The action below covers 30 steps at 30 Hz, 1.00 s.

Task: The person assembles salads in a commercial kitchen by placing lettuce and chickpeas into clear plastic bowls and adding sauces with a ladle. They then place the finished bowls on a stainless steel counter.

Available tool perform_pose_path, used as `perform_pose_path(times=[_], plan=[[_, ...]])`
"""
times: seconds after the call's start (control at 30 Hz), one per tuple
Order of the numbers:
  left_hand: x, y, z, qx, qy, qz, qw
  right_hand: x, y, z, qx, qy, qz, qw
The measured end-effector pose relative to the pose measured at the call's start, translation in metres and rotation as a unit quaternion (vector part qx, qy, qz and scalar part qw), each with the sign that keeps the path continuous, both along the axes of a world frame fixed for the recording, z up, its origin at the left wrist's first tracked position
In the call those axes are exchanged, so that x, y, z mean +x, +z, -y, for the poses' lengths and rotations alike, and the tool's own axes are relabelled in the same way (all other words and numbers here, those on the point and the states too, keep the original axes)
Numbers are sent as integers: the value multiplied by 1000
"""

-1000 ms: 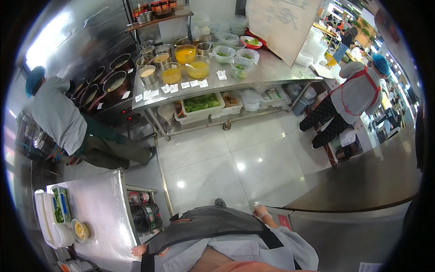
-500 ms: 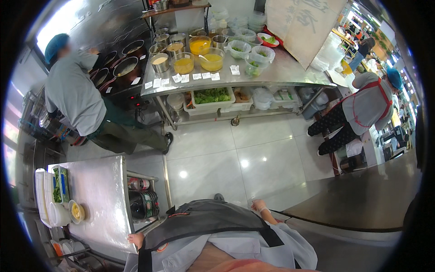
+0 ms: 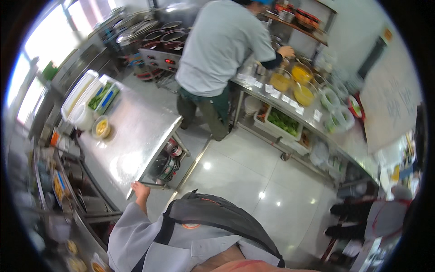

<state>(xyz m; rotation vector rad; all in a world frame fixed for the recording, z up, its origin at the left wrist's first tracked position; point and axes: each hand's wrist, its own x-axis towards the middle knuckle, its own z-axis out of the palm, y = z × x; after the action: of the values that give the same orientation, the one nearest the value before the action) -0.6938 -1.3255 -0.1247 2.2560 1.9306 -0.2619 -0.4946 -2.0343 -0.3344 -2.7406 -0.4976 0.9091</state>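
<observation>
Nearest: the person's left hand (image 3: 142,191) at the steel table (image 3: 140,124), on its right edge just by the near corner. Fingers slightly bent, tips at the rim; cannot tell whether they grip or merely rest. Placed there, it seems, for support. Right hand out of view, finger state unknown.

Table: smooth grey metal, pale glare toward the near corner, duller toward the far edge. Dark bottles (image 3: 164,167) stand low beneath its right side, probably to save space on top. Along its left edge, grouped presumably to stay out of the way: bowl of yellow pieces (image 3: 102,128), white tub (image 3: 83,117), container of greens (image 3: 103,96).

Farther: a co-worker (image 3: 217,50) at the counter's left end, one bare hand (image 3: 286,51) above the back edge. Paper slips (image 3: 286,99) line the counter's front edge, likely for easy reading. Yellow bowls (image 3: 281,80) just behind.
</observation>
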Motion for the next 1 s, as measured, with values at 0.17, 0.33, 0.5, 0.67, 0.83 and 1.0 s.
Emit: perform_pose_path(times=[0.17,0.33,0.5,0.67,0.83,1.0], plan=[[12,18,14,-1,26,36,999,12,-5,8,-15,-12,-24,1000],[13,25,21,9,36,30,999,21,16,6,-3,5,-8,1000],[19,28,25,22,80,57,995,31,43,-12,14,24,28,999],[23,35,27,40,90,26,995,62,90,-68,14,4,-10,1000],[22,41,32,55,82,47,994,82,132,-116,0,1,-31,1000],[13,37,32,85,38,91,991,79,146,-132,-18,26,-30,999]])
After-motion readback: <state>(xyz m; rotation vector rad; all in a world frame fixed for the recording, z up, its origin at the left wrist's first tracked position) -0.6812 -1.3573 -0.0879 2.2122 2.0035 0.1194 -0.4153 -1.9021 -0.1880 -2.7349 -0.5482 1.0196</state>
